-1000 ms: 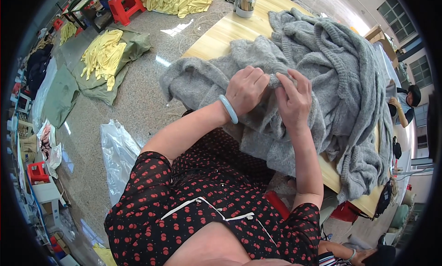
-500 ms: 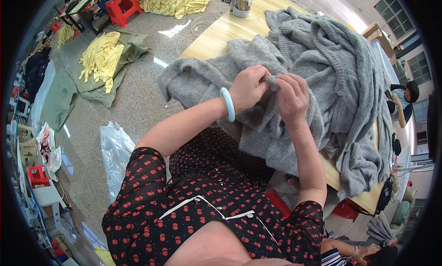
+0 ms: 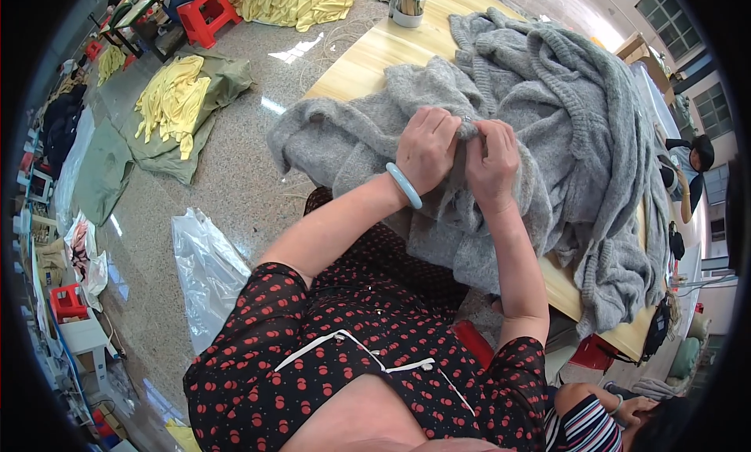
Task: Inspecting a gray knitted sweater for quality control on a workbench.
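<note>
Head view: a person in a red-dotted black dress sat bent over the work.
Table: the long pale wooden table (image 3: pixel 356 65) carried the heap.
Garment: the fuzzy grey knitted sweater (image 3: pixel 547 116) lay piled on the table, its near edge hanging toward the lap.
Change: since a second ago both hands had drawn closer together and bunched the knit higher, so one small spot seemed under close work.
Left hand: the left hand (image 3: pixel 426 147), wearing a pale blue bangle (image 3: pixel 403 186), was closed, pinching a fold.
Right hand: the right hand (image 3: pixel 491 164) was curled shut on the same fold, touching the left.
Floor: yellow cloth pieces (image 3: pixel 172 100) lay on an olive sheet.
</note>
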### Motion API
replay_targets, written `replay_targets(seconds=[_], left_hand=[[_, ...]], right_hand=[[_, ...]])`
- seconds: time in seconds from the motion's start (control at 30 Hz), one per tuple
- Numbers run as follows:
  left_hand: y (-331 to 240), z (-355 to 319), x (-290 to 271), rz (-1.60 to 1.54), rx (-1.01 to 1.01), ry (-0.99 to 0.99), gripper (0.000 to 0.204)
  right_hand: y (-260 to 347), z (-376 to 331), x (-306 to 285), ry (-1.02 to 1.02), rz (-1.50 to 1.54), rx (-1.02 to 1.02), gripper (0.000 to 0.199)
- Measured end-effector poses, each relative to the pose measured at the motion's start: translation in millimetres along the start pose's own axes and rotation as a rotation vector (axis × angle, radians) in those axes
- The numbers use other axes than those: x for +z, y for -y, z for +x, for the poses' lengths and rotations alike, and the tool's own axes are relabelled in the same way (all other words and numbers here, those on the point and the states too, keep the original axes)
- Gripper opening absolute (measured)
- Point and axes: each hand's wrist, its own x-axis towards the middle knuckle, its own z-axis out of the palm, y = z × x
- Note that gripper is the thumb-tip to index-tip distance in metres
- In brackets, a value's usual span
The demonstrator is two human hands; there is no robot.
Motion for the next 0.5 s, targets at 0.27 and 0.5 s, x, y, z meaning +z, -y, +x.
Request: replay_targets(seconds=[0.27, 0.5], left_hand=[[-5.0, -8.6, -1.9, -0.115, -0.250, 0.021, 0.012], [2.1, -12.7, -17.5, -0.829, -0.743, 0.301, 0.013]], right_hand=[[1.7, -4.5, -0.6, 0.066, 0.042, -0.048, 0.019], [-4.3, -8.3, -17.9, 0.095, 0.087, -0.095, 0.025]])
